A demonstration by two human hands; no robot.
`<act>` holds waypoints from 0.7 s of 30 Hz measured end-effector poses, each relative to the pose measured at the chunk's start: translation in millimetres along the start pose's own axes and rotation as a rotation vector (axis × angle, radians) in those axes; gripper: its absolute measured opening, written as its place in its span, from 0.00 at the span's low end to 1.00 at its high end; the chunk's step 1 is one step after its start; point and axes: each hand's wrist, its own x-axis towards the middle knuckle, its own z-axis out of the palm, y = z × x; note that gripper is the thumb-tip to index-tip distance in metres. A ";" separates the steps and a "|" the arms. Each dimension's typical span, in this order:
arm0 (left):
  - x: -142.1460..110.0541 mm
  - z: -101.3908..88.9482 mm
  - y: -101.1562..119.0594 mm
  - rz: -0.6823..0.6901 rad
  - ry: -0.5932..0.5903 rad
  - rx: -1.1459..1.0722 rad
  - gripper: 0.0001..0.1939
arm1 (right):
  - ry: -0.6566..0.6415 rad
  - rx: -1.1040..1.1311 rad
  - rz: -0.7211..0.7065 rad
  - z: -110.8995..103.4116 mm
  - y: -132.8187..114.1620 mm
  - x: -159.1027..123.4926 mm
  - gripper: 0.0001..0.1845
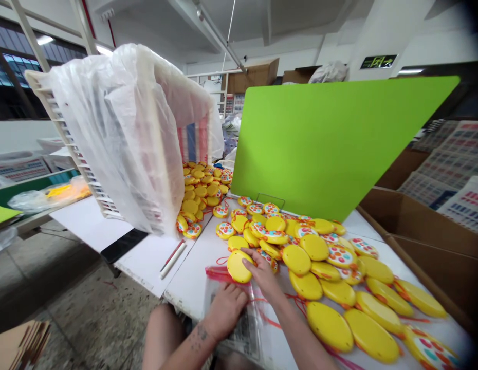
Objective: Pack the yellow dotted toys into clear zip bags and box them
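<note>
I sit at a white tabletop [146, 257] in a workshop with white walls [319, 56] and a white ceiling [154, 20] crossed by beams. To my left, dark windows [15, 72] run along the wall, with lit tube lamps [44, 39] above them. The floor [88, 318] below me is speckled grey concrete. A bright green board [324, 144] stands upright across the tabletop ahead of me. Beyond it, cardboard boxes [258, 74] sit high on a shelf. On my right stand open brown cartons [427, 226] and stacks of printed sheets [451, 164]. A dark sign [378, 61] hangs on the far wall.
</note>
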 end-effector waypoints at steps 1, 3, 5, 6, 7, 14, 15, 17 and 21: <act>-0.7 1.1 0.3 -0.023 0.025 -0.002 0.05 | -0.003 -0.033 -0.005 -1.8 0.1 -0.9 0.29; -2.4 2.4 1.2 -0.069 0.069 -0.010 0.04 | -0.023 -0.102 -0.010 -4.4 0.4 -4.6 0.29; -3.8 1.4 2.3 -0.102 0.091 -0.005 0.03 | -0.053 -0.176 -0.019 -4.4 0.0 -9.8 0.28; -4.1 -0.2 2.9 -0.117 0.098 0.003 0.03 | -0.070 -0.217 -0.027 -3.3 -0.6 -12.7 0.26; -4.1 -2.4 3.5 -0.131 0.112 0.009 0.03 | -0.088 -0.258 -0.036 -1.7 -1.5 -15.6 0.25; 0.3 -17.4 3.1 -0.245 0.171 -0.156 0.08 | -0.089 -0.529 -0.083 -6.4 -9.8 -31.0 0.20; 0.6 -18.2 2.4 -0.272 0.153 -0.191 0.06 | -0.020 -0.566 -0.077 -11.3 -9.7 -33.5 0.21; 1.1 -19.9 1.0 -0.326 0.126 -0.262 0.04 | 0.102 -0.624 -0.046 -20.9 -7.2 -40.0 0.22; 6.5 -28.2 -2.2 -0.416 0.058 -0.386 0.04 | 0.162 -0.621 -0.005 -22.9 4.4 -54.3 0.19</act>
